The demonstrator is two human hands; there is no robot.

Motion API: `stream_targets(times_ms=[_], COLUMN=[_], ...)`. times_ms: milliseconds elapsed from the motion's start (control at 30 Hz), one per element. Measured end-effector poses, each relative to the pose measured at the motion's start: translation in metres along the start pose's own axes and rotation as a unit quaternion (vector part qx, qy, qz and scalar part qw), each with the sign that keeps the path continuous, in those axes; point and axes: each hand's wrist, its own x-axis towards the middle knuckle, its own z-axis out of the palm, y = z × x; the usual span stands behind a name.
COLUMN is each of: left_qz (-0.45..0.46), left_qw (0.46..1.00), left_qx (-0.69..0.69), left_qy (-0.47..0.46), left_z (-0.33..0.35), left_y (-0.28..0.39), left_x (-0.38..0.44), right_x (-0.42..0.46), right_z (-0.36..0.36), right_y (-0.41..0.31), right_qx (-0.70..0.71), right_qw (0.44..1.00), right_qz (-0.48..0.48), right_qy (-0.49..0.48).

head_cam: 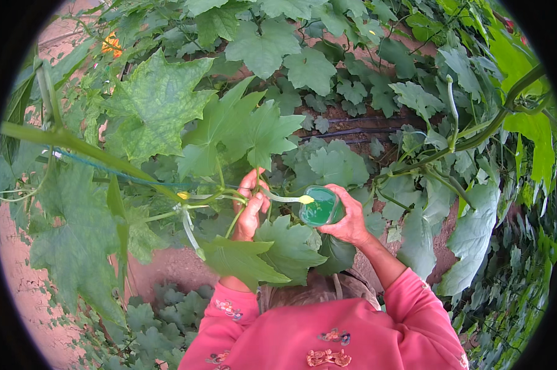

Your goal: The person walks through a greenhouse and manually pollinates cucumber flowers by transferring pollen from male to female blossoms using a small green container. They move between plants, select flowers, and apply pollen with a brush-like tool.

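Observation:
My right hand (348, 215) grips a clear cup of green liquid (322, 215) by its side, with the open top facing up. The yellow bud (306, 199) at the tip of a slender young gourd fruit (280, 198) hangs over the cup's mouth; whether it touches the liquid I cannot tell. At the fruit's stem end, the fingers of my left hand (250, 203) are closed on the vine stem, partly behind it and the leaves. Just left of that hand, another young fruit with a yellow tip (183, 195) and a pale one pointing down (190, 231) grow from the same vine.
A thick vine stem (88, 148) and a blue-green twine (116, 172) cross from the left. Another vine (482, 134) with an upright young fruit (453, 111) arches at the right. Broad leaves (160, 104) surround my hands, and bare soil (176, 270) shows below.

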Motion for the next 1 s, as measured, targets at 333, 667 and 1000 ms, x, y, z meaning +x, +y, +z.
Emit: stream_targets(times_ms=[333,667,1000], left_qz=[-0.037,-0.032,-0.034], left_qw=[0.983,0.971,0.923], left_qx=[0.134,0.237,0.38], left_qy=[0.116,0.018,0.055], left_z=[0.023,0.02,0.039], left_y=[0.007,0.013,0.021], left_x=[-0.009,-0.015,-0.002], right_x=[0.007,0.013,0.029], right_z=[0.01,0.027,0.032], right_y=[-0.001,0.009,0.001], right_qx=[-0.003,0.005,-0.011], right_qw=[0.998,0.992,0.986], right_qz=[-0.044,-0.105,-0.142], right_qy=[0.038,0.065,0.081])
